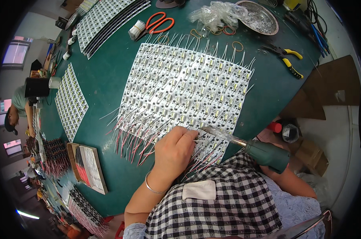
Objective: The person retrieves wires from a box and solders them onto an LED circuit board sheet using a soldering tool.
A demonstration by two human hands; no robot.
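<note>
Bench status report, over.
Left fingers on circuit-board panel. Right hand, mostly hidden, holding green soldering tool. Wires crowd panel's lower edge. Pliers aside.

Under left grip [174, 149], circuit-board panel [184, 81]: white, speckled in rows with black and pale yellow. Beside grip, wires [134, 139] red and white. Right of grip, tool [268, 154] with dark green handle. Below grip, apron [232, 199] in black-and-white check (patch [199, 190] plain cream). Beyond grip, scissors [150, 26] orange-red handled; farther right, pliers [287, 62] yellow and black. Tabletop [104, 83] deep green.
</note>
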